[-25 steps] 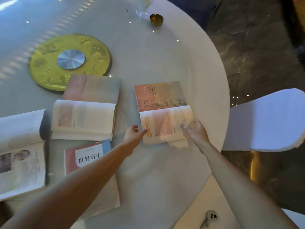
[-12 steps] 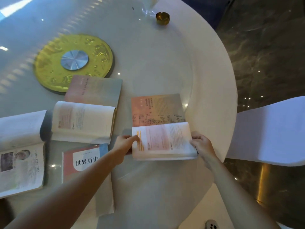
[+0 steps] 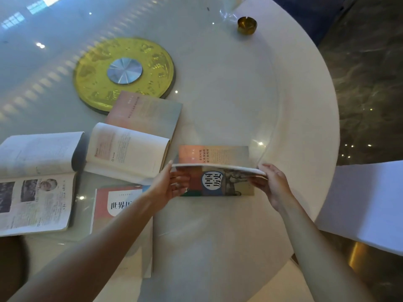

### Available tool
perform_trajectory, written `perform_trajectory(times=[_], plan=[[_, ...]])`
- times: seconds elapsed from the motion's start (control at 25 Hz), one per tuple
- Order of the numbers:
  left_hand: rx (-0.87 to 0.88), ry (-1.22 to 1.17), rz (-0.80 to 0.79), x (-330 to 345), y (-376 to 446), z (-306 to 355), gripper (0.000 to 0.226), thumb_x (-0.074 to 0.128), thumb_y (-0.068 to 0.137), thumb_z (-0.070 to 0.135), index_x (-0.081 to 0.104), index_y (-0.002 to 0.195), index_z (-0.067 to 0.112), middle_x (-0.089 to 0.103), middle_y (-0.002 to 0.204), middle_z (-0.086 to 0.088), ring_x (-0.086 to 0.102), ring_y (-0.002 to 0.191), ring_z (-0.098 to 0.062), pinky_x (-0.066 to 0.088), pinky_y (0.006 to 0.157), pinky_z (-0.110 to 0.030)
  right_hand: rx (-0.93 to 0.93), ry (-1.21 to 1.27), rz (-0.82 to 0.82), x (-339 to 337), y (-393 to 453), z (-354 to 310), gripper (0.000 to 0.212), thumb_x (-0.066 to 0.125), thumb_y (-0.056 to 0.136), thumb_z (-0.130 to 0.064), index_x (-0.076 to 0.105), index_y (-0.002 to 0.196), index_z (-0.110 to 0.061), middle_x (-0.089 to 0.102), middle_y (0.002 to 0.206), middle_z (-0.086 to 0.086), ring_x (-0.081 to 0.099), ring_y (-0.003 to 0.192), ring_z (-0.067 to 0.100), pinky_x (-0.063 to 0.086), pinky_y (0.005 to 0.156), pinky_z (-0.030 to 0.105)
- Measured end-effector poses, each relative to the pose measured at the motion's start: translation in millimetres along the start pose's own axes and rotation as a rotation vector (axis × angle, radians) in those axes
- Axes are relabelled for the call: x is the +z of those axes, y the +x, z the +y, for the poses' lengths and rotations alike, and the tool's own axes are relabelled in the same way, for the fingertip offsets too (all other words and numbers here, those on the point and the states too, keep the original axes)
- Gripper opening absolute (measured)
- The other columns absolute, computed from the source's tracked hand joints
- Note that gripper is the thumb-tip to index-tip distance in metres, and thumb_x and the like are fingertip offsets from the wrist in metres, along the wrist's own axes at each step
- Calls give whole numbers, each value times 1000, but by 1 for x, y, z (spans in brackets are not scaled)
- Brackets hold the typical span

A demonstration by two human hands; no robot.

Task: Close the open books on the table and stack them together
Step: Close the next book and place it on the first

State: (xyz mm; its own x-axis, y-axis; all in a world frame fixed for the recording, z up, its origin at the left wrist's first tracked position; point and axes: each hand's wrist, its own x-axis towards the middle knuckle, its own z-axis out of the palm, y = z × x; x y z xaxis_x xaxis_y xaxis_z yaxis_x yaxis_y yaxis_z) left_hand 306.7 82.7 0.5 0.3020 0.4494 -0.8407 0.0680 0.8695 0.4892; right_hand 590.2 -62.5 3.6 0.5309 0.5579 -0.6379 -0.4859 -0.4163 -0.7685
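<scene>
At the table's left edge an open book with photo pages lies flat. Just right of it a second open book rests with its far corner over the gold turntable hub. Near of that one lies a closed red-and-white book, partly hidden by the left forearm. The left hand holds the left end of a half-folded history book, thumb on the raised page edge, fingers curled beneath against the cover. This book sits toward the table's right edge; its lifted half stands up, cover facing the camera, while the far half lies flat on the tabletop. The right hand grips the right end likewise, fingertips under the raised edge. A brass ashtray stands at the far right rim.
</scene>
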Motion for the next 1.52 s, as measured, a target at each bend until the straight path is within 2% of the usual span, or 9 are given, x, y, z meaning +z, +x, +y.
perform_trajectory(times=[0.2, 0.32, 0.44, 0.68, 0.8, 0.92, 1.08, 1.24, 1.52], plan=[[-103, 115, 122, 16, -1, -26, 30, 53, 102, 32, 62, 101, 4, 64, 78, -13, 65, 65, -24, 62, 58, -34, 47, -349, 25, 27, 45, -6, 36, 43, 108, -35, 59, 128, -10, 74, 89, 12, 71, 74, 25, 56, 73, 38], [-223, 168, 15, 29, -8, -50, 18, 53, 100, 20, 59, 89, 8, 58, 83, -17, 58, 63, -25, 60, 53, -30, -209, -1040, 150, 45, 64, 0, 49, 56, 100, -30, 53, 143, -7, 63, 131, 16, 62, 117, 32, 52, 95, 42], [-198, 135, 57, 39, 0, -62, 11, 57, 97, 12, 60, 90, 4, 60, 89, -21, 63, 67, -26, 61, 57, -29, -492, -1364, -42, 68, 72, 8, 56, 57, 100, -25, 42, 152, -13, 47, 153, 13, 43, 142, 31, 41, 114, 49], [-64, 126, 168, 33, 17, -59, 21, 66, 94, 16, 63, 106, -1, 60, 82, -13, 63, 67, -22, 61, 72, -33, -507, -1662, 38, 44, 64, 19, 45, 50, 100, -34, 50, 142, -17, 46, 152, 14, 37, 144, 34, 27, 119, 52], [-13, 160, 161, 32, 23, -53, 30, 68, 94, 18, 58, 119, 4, 60, 82, -11, 60, 65, -20, 61, 77, -38, -375, -1588, -26, 25, 55, 26, 49, 48, 103, -33, 41, 145, -9, 22, 169, 19, 16, 158, 35, 22, 125, 51], [7, 184, 137, 36, 26, -51, 33, 71, 92, 21, 58, 119, 9, 64, 83, -9, 63, 68, -19, 60, 68, -31, -319, -1516, 16, 19, 40, 33, 48, 48, 103, -31, 40, 144, -7, 49, 149, 18, 48, 134, 37, 46, 105, 50], [36, 364, 196, 37, 26, -59, 20, 76, 87, 22, 67, 96, 6, 68, 86, -9, 62, 66, -14, 55, 62, -26, -198, -1353, 106, 14, 3, 64, 41, 51, 102, -32, 49, 134, -6, 64, 127, 18, 62, 115, 41, 51, 89, 45], [108, 450, 219, 25, 19, -68, 24, 75, 88, 12, 53, 98, 13, 70, 92, -10, 69, 67, -13, 50, 40, -21, -14, -937, 152, 7, -28, 99, 19, 57, 100, -30, 63, 93, -13, 69, 89, 4, 68, 93, 35, 51, 71, 37], [246, 480, 133, -16, -14, -64, 17, 67, 94, 12, 60, 110, 13, 73, 105, -11, 75, 83, -21, 55, 52, -22, 133, -426, -57, 19, -63, 97, 13, 60, 92, -8, 71, 99, -7, 80, 82, 6, 74, 66, 16, 55, 62, 32]])
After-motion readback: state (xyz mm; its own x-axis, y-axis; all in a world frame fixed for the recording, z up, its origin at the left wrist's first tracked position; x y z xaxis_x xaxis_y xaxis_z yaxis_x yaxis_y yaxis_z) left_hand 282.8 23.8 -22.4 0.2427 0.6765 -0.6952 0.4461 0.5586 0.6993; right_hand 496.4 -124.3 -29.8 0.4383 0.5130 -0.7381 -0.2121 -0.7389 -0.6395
